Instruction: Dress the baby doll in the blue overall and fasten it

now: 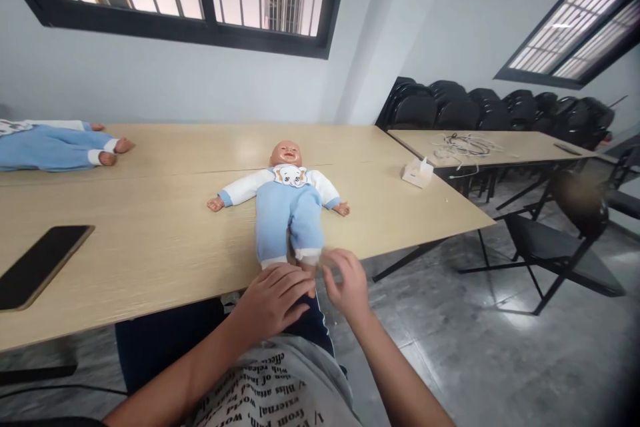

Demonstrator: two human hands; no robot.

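Note:
A baby doll (290, 200) in a blue and white outfit lies on its back on the wooden table (165, 233), head toward the wall and arms spread. Its feet reach the table's front edge. My left hand (273, 297) is over the doll's lower legs, fingers stretched out, hiding one foot. Beside the other foot is my right hand (347, 280), its fingers apart and curved, with nothing visible in them. Whether either hand touches the doll is unclear.
A second doll (55, 143) and a phone (43, 267) lie at left. A small white box (417, 172) stands near the right end. Beyond are a cable-strewn table (530, 147), stacked black chairs (415, 107) and a folding chair (560, 247).

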